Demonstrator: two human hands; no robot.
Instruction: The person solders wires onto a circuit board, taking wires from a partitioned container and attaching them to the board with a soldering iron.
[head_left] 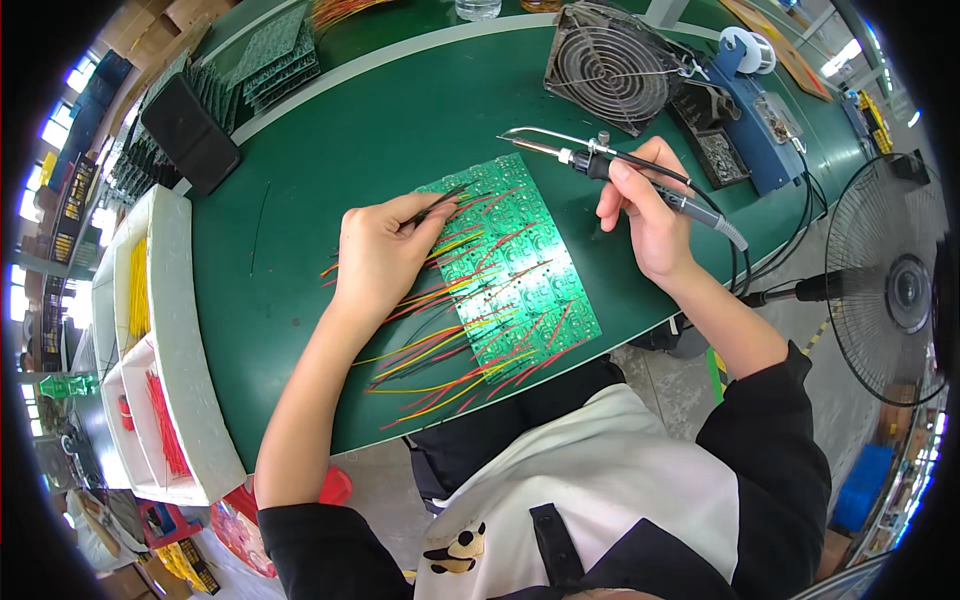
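Note:
A green circuit board panel lies on the green work table, with several red, yellow and black wires attached and trailing off its left side. Over its upper left part, my left hand pinches a small bunch of black wires between thumb and fingers. My right hand is wrapped round a soldering iron with a thin feed tube along it. The iron's tip points left, raised past the board's far edge and apart from the wires.
A small square fan and a blue soldering station with a solder spool stand at the back right. A white foam box of yellow and red wires sits on the left. A black phone leans near stacked boards. A large fan stands right.

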